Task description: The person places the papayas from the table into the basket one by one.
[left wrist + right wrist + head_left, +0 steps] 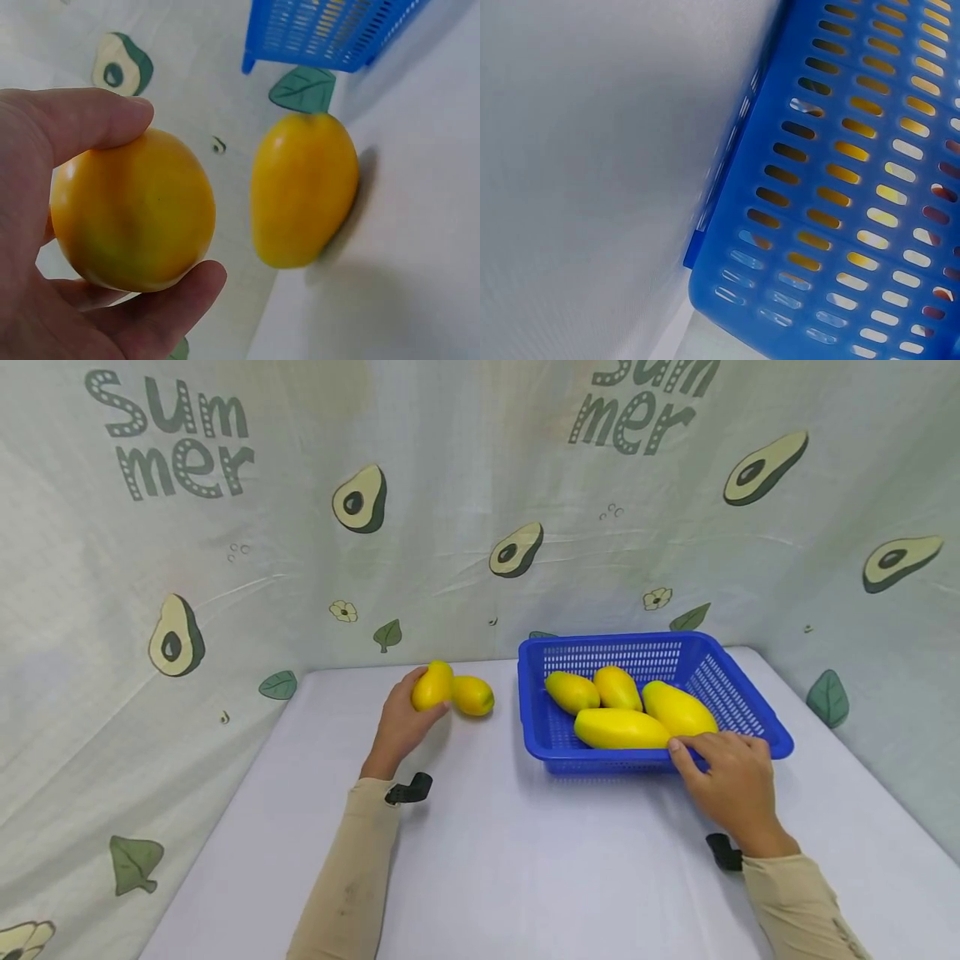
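In the head view my left hand (402, 722) holds a yellow mango (433, 686) over the back of the table, thumb on one side and fingers on the other. Close by on the right lies a second mango (473, 696), also in the left wrist view. My right hand (731, 777) is at the near rim of a blue plastic basket (536, 739), with its fingers curled over the rim; through the slots in the right wrist view, parts of those fingers show inside. Two smaller mangoes (572, 692) and two larger, longer yellow fruits (621, 729) lie in the basket.
The basket stands at the back right of a white-covered table (525, 860). Behind and at the sides hangs a pale cloth (435, 585) printed with avocados and leaves. A black strap piece (410, 788) sits at the left wrist, another (724, 852) at the right.
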A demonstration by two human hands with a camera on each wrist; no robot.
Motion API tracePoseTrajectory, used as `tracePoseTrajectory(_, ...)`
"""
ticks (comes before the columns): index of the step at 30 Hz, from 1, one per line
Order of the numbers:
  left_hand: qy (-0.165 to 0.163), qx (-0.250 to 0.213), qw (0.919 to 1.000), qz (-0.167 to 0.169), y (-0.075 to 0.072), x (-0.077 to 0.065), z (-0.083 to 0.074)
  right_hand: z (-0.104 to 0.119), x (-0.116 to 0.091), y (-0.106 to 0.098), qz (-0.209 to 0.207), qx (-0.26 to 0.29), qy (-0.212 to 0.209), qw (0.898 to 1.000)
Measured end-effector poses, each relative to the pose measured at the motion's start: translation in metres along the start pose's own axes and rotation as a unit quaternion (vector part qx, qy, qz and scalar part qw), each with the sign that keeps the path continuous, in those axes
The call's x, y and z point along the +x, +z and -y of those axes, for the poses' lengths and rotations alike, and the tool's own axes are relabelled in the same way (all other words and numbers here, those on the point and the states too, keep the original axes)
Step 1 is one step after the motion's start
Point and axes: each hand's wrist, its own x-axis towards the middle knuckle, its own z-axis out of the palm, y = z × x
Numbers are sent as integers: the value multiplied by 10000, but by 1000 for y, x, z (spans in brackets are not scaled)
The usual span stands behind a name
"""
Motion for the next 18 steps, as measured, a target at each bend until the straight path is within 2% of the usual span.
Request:
tracePoseTrajectory(7, 44, -86, 9998, 168, -1, -6, -10, 3, -2, -2, 92, 20, 43, 9999)
tracePoseTrajectory(18, 163, -371, 9987, 296, 2, -8, -21, 3, 0, -3, 13, -4, 10, 10000)
